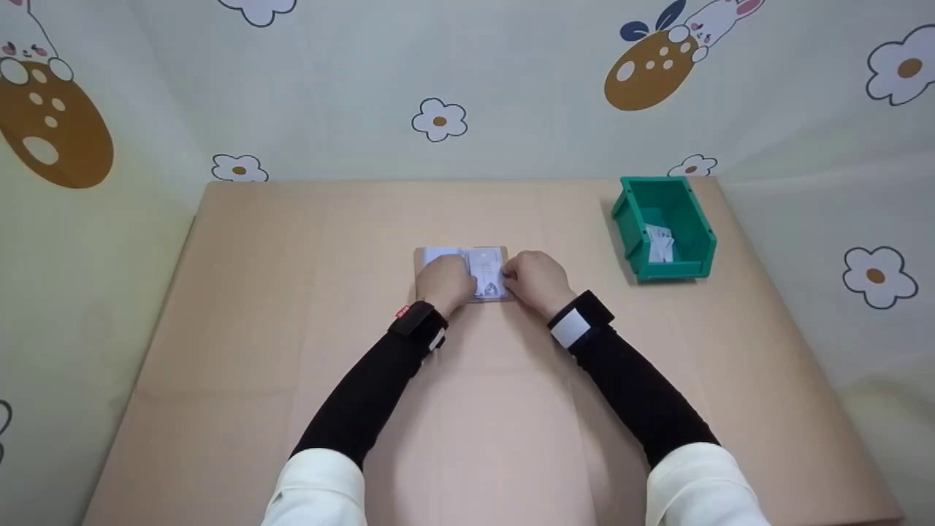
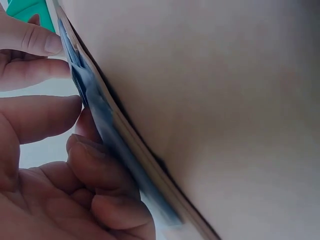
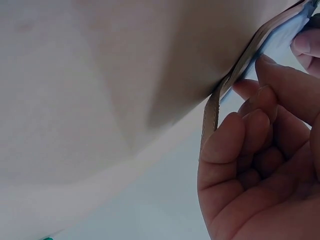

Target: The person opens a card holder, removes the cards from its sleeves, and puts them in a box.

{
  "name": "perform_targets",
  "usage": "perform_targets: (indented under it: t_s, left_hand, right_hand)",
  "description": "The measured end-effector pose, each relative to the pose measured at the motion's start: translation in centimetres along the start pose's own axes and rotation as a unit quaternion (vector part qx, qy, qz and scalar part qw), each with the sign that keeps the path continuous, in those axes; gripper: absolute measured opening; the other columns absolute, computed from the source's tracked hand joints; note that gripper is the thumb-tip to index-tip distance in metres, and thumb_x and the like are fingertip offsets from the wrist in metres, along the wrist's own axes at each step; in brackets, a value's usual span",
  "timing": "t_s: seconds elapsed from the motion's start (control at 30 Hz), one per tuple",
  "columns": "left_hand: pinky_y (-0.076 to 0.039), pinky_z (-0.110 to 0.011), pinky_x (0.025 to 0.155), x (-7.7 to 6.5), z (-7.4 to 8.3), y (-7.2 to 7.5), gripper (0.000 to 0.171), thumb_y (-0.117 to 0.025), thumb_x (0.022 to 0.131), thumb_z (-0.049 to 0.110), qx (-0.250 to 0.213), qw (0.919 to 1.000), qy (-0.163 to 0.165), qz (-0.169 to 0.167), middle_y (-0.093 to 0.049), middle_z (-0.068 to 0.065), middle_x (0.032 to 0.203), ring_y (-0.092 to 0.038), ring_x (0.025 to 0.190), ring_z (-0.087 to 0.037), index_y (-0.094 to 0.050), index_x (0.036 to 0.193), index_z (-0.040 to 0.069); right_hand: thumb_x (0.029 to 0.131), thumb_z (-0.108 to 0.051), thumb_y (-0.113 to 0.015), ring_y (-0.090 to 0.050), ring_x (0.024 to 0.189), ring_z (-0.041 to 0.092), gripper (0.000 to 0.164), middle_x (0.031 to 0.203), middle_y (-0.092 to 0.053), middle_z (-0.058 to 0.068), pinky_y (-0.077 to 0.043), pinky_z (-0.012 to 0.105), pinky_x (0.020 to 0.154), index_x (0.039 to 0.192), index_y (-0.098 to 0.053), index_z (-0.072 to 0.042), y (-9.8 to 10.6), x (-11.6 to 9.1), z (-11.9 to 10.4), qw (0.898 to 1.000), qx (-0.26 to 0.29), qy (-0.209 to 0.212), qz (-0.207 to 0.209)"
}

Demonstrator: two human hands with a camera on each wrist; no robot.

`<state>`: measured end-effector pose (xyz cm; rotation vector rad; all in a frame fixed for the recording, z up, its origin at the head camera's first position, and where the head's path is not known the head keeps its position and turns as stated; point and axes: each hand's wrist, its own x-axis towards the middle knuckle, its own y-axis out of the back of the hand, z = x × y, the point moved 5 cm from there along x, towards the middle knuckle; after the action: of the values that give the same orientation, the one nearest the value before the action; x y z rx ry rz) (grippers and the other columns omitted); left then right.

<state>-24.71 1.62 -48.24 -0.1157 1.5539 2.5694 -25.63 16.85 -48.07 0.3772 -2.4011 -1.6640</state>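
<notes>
A small card album [image 1: 420, 260] with a brown cover lies open on the table, bluish clear sleeves on its pages. On its right page shows a pale printed card [image 1: 487, 272]. My left hand [image 1: 445, 282] lies over the left page, its thumb and curled fingers pinching the sleeve near the middle. At the right edge, my right hand [image 1: 539, 280] pinches the album's side between thumb and forefinger, other fingers curled. In the right wrist view a brown edge of the cover [image 3: 210, 120] bends near those fingers. Whether the card is wholly inside its sleeve is hidden.
A green open-front bin [image 1: 665, 272] stands at the back right of the table [image 1: 350, 219], with several white printed cards [image 1: 659, 245] inside. A patterned cloth wall [image 1: 350, 88] rises behind the table and along both sides.
</notes>
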Motion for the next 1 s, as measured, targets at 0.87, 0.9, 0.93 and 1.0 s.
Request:
perform_targets:
  t_s: [0.87, 0.9, 0.93, 1.0]
  left_hand:
    - [-0.045, -0.036, 0.063, 0.14, -0.6, 0.25, 0.026, -0.06, 0.088, 0.018, -0.037, 0.999, 0.012, -0.02, -0.064, -0.009, 0.086, -0.057, 0.074, -0.024, -0.051, 0.064, 0.014]
    - [-0.044, -0.035, 0.062, 0.11, -0.66, 0.29, 0.026, -0.06, 0.088, 0.018, -0.042, 0.9988, 0.014, -0.021, -0.063, -0.008, 0.084, -0.056, 0.073, -0.023, -0.05, 0.064, 0.014]
    - [-0.043, -0.035, 0.061, 0.08, -0.76, 0.35, 0.025, -0.06, 0.087, 0.018, -0.047, 0.9985, 0.017, -0.021, -0.063, -0.008, 0.083, -0.055, 0.072, -0.023, -0.051, 0.065, 0.014]
    - [-0.043, -0.036, 0.062, -0.03, -0.93, 0.6, 0.021, -0.06, 0.087, 0.018, -0.05, 0.9983, 0.019, -0.021, -0.062, -0.008, 0.083, -0.055, 0.072, -0.023, -0.054, 0.068, 0.012]
  right_hand:
    - [0.087, -0.015, -0.075, -0.056, 0.072, 0.021, 0.006, 0.081, -0.067, 0.004, -0.049, 0.039, 0.069, 0.087, -0.079, -0.012, 0.09, -0.07, -0.24, 1.0, -0.015, 0.019, 0.009]
    - [0.087, -0.016, -0.075, -0.056, 0.072, 0.021, 0.005, 0.081, -0.067, 0.004, -0.049, 0.039, 0.069, 0.087, -0.079, -0.012, 0.05, -0.07, -0.2, 1.0, -0.015, 0.019, 0.009]
    - [0.087, -0.016, -0.075, -0.056, 0.073, 0.021, 0.006, 0.082, -0.068, 0.005, -0.049, 0.039, 0.07, 0.087, -0.079, -0.012, 0.04, -0.09, -0.19, 1.0, -0.015, 0.019, 0.009]
    - [0.087, -0.015, -0.075, -0.058, 0.074, 0.022, 0.006, 0.084, -0.069, 0.005, -0.049, 0.04, 0.071, 0.089, -0.079, -0.012, 0.08, -0.13, -0.14, 1.0, -0.013, 0.019, 0.011]
